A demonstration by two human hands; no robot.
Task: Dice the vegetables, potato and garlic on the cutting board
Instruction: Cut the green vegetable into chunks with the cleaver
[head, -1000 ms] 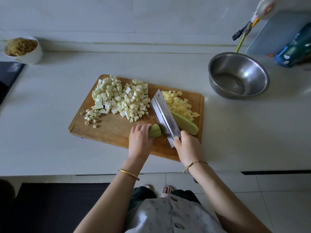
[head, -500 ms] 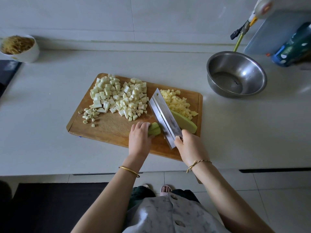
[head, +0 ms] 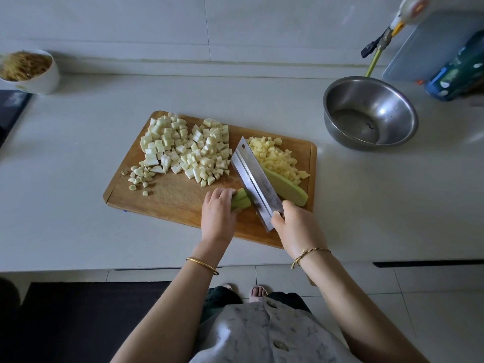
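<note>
Gripping the cleaver [head: 255,183], the right hand [head: 297,229] cuts green vegetable strips [head: 241,202] the left hand [head: 218,213] holds; bottle [head: 461,72] label illegible.

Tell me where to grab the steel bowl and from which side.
Pinch the near-left rim of the steel bowl, coming from the cutting board side. It stands upright, its round wall offers no handle, and a bottle crowds its far right.

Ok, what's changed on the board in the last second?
Little. The right hand still grips the cleaver, its blade at the green piece that the left hand holds down; that piece now shows cut lines along it. Nothing was taken up or let go. The dice, board and bowl stayed put.
</note>
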